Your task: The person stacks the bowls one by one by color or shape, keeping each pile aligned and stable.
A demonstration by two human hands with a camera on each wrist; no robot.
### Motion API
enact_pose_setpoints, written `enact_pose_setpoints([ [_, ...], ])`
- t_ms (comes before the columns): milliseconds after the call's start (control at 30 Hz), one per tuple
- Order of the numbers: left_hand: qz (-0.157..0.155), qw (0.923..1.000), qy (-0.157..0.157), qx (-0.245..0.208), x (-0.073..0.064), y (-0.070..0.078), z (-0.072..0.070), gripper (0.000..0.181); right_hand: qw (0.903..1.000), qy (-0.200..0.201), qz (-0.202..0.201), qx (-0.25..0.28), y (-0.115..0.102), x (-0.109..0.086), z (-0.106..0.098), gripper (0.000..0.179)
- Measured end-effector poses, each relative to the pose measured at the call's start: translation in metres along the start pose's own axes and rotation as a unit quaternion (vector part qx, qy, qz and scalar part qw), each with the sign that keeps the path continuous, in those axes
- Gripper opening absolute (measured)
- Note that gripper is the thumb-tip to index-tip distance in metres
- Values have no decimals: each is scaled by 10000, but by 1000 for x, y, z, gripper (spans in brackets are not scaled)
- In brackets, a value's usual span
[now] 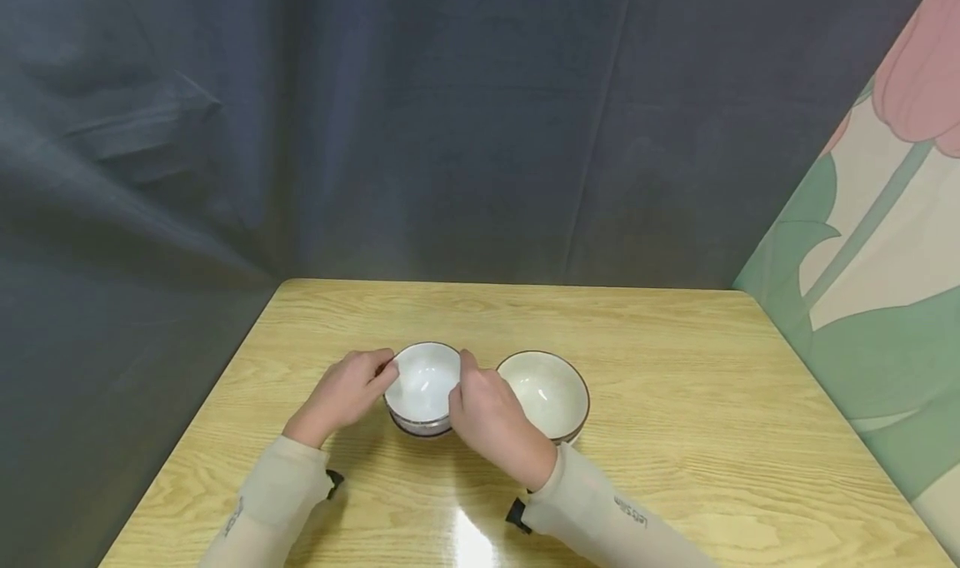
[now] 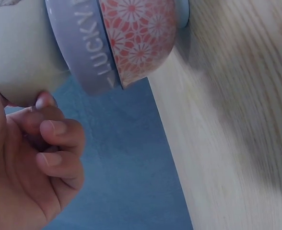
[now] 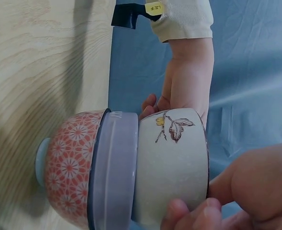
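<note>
Between my two hands stands a stack of bowls on the table. On top is a cream bowl (image 3: 172,167) with a brown leaf sprig and a pale inside (image 1: 425,385). Below it sits a lavender bowl (image 3: 114,177) with raised lettering, inside a red flower-patterned bowl (image 3: 66,165) at the bottom. My left hand (image 1: 345,393) holds the cream bowl at its left side, fingers curled beneath. From the right, my right hand (image 1: 491,418) grips the same bowl, thumb at the rim and fingers against its wall.
Just right of the stack is another cream bowl (image 1: 546,393) with a dark rim, partly behind my right hand; a pale edge shows under it. The wooden table (image 1: 675,401) ends at a dark curtain (image 1: 480,135) behind and a flower-printed cloth (image 1: 885,301) at right.
</note>
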State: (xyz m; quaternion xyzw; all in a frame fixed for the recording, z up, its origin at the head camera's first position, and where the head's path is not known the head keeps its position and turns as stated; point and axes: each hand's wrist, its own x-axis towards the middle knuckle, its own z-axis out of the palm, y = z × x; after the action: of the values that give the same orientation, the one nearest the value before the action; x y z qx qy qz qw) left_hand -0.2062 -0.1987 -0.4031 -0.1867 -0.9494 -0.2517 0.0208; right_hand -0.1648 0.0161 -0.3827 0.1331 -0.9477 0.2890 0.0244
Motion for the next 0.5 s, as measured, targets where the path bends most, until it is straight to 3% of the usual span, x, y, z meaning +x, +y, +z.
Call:
enact_pose_setpoints([
  [500, -128, 9998, -84, -92, 5, -9, 6, 30, 9997, -56, 140, -194, -3, 4, 8, 48],
])
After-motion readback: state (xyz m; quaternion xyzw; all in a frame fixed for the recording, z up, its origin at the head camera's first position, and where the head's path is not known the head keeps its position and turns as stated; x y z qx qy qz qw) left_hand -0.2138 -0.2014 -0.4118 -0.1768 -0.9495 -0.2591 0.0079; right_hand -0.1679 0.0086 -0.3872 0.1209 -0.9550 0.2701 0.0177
